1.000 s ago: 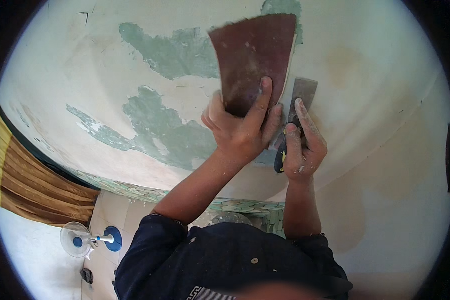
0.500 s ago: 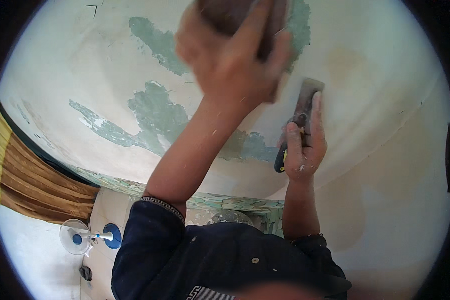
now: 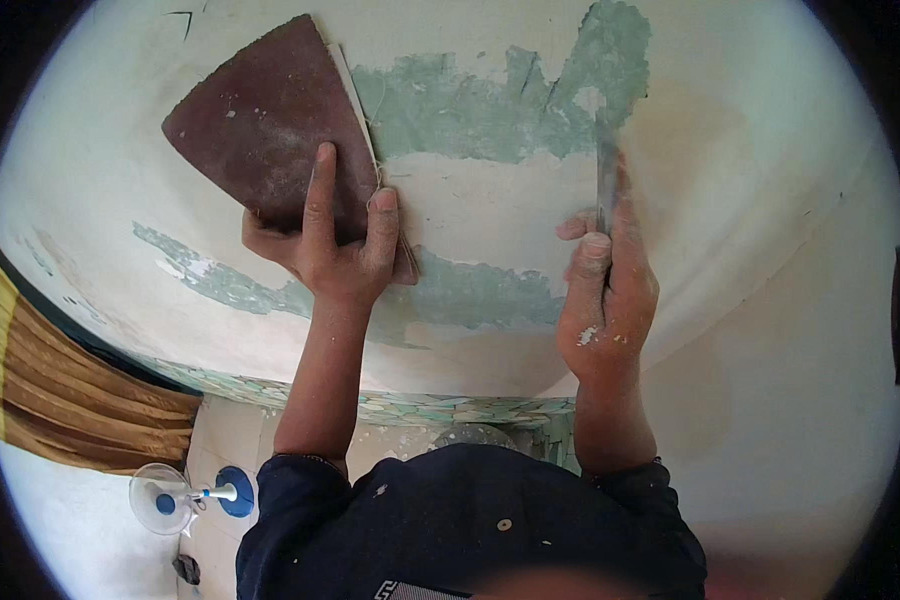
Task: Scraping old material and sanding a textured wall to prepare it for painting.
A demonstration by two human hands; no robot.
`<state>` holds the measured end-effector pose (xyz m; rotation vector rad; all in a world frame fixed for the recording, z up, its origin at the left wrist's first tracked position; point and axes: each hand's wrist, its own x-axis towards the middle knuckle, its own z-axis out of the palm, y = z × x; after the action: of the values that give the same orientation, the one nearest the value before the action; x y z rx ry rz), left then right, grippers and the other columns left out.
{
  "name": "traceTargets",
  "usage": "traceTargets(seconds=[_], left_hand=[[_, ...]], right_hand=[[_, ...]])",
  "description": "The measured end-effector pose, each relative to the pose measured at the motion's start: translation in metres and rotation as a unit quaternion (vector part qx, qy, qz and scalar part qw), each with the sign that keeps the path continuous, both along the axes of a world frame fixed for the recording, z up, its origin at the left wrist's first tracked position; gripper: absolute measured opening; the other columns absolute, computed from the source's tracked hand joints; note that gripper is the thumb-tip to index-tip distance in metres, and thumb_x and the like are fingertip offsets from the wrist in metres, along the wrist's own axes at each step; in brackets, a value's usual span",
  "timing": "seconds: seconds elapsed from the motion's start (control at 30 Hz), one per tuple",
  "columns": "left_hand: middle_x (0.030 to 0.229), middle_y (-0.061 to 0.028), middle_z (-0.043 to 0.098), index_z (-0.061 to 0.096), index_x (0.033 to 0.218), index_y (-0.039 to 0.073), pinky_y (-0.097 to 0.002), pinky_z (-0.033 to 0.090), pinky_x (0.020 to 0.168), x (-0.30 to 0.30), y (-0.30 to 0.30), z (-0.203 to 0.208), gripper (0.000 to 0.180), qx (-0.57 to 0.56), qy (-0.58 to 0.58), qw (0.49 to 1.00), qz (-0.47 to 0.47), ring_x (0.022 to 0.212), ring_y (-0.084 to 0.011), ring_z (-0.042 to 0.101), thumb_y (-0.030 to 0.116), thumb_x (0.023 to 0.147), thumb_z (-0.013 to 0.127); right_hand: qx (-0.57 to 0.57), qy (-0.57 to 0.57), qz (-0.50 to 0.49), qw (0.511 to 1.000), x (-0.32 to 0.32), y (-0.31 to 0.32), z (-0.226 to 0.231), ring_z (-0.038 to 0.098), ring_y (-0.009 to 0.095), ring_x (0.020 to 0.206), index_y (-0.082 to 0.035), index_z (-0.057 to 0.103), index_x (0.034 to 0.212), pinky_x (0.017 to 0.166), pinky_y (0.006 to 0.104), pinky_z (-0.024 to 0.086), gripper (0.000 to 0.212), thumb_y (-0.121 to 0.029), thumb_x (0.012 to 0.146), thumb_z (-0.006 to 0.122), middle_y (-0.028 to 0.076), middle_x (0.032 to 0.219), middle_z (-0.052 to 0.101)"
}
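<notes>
My left hand (image 3: pixel 340 245) grips a dark reddish-brown sheet of sandpaper (image 3: pixel 260 125) by its lower part, with fingers spread across its face. The sheet has a frayed, light edge and white dust on it. It is held over the wall's left part. In my right hand (image 3: pixel 610 310) is a putty knife (image 3: pixel 605 175), its blade pointing up and seen nearly edge-on. The blade's end lies over a green patch (image 3: pixel 470 110) of the wall; I cannot tell if it touches. The knife's handle is hidden in my hand. White flecks stick to the hand.
The pale wall (image 3: pixel 470 205) curves ahead, with a second green patch (image 3: pixel 480 295) lower down. A strip of green stone-patterned tiles (image 3: pixel 410 405) runs along its foot. At lower left are a brown and yellow curtain (image 3: pixel 90 380) and a blue and white fan (image 3: pixel 185 497).
My left hand has moved down and left with the sandpaper, uncovering the upper green patch. My right hand has turned the putty knife from blade-face view to nearly edge-on.
</notes>
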<state>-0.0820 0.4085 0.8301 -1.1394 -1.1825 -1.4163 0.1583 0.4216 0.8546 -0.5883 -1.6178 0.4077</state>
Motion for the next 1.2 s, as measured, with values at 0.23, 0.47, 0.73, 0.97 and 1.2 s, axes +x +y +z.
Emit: traceTargets(seconds=[0.23, 0.47, 0.73, 0.97, 1.2], left_hand=[[0.128, -0.0250, 0.032, 0.072, 0.124, 0.014, -0.0419, 0.042, 0.095, 0.000, -0.001, 0.000, 0.059, -0.018, -0.012, 1.000, -0.005, 0.116, -0.0383, 0.034, 0.041, 0.073, 0.083], [0.131, -0.0250, 0.029, 0.071, 0.125, 0.015, -0.0429, 0.044, 0.095, -0.014, -0.010, 0.007, 0.060, -0.040, -0.012, 0.999, -0.022, 0.117, -0.0395, 0.034, 0.044, 0.073, 0.082], [0.136, -0.0239, 0.030, 0.067, 0.129, 0.010, -0.0493, 0.042, 0.102, -0.020, -0.001, 0.001, 0.064, 0.008, 0.035, 0.999, -0.014, 0.128, -0.0433, 0.039, 0.049, 0.080, 0.079], [0.136, -0.0232, 0.029, 0.068, 0.129, 0.011, -0.0500, 0.041, 0.103, -0.022, -0.003, -0.001, 0.064, 0.001, 0.030, 0.999, -0.022, 0.128, -0.0436, 0.039, 0.051, 0.080, 0.079], [0.134, -0.0231, 0.028, 0.069, 0.127, 0.014, -0.0510, 0.039, 0.103, -0.021, -0.006, -0.004, 0.062, -0.012, 0.014, 0.999, -0.027, 0.127, -0.0450, 0.035, 0.046, 0.075, 0.082]], right_hand=[[0.126, -0.092, -0.150, 0.976, -0.013, 0.002, 0.009, 0.063, 0.028, 0.079, -0.002, 0.052, 0.142, 0.073, 0.0341, 0.052, 0.055, 0.005, 0.088, 0.057, 0.022, 0.115, 0.067], [0.134, -0.060, -0.115, 0.982, -0.020, 0.002, 0.014, 0.060, 0.024, 0.063, -0.004, 0.059, 0.138, 0.059, 0.0309, 0.049, 0.055, 0.008, 0.084, 0.057, 0.018, 0.081, 0.065], [0.100, -0.060, -0.096, 0.989, -0.027, -0.001, 0.035, 0.058, 0.015, 0.066, -0.001, 0.059, 0.136, 0.063, 0.0268, 0.047, 0.050, 0.009, 0.087, 0.055, 0.020, 0.105, 0.067], [0.106, -0.077, -0.097, 0.987, -0.028, -0.005, 0.022, 0.041, 0.002, 0.062, 0.000, 0.057, 0.137, 0.058, 0.0179, 0.036, 0.047, 0.010, 0.092, 0.049, 0.005, 0.089, 0.068], [0.011, -0.081, -0.085, 0.993, -0.031, -0.015, 0.040, 0.044, 0.002, 0.065, 0.001, 0.057, 0.137, 0.059, 0.0181, 0.038, 0.047, 0.010, 0.091, 0.049, 0.009, 0.106, 0.071]])
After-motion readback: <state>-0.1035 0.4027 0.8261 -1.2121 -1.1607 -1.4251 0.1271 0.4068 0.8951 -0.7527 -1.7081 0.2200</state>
